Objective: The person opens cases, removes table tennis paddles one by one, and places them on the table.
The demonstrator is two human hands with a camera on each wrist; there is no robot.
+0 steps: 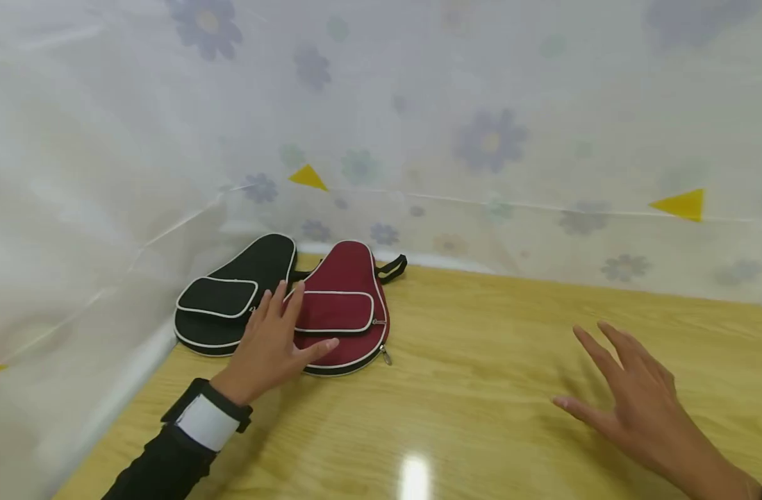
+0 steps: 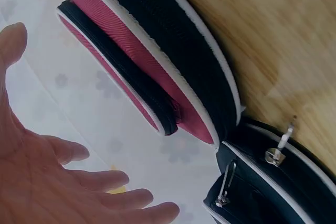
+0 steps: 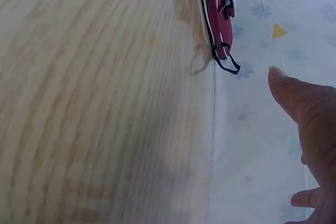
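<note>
Two paddle-shaped zip cases with white piping lie side by side at the table's far left. The black case (image 1: 271, 260) is leftmost; the red case (image 1: 349, 267), with a front pocket and a black strap loop, lies against its right side. My left hand (image 1: 271, 351) hovers over the near part of the cases, fingers spread; the left wrist view shows a gap between the palm (image 2: 47, 182) and the red case (image 2: 142, 66). Well to the right, my right hand (image 1: 643, 403) is held above the table, fingers apart, holding nothing.
The wood-grain table (image 1: 481, 361) meets a pale flower-print sheet (image 1: 418, 139) along its back and left sides. Yellow triangular pieces (image 1: 681, 205) sit on the sheet. A zipper pull (image 1: 385, 355) hangs at the red case's near right edge.
</note>
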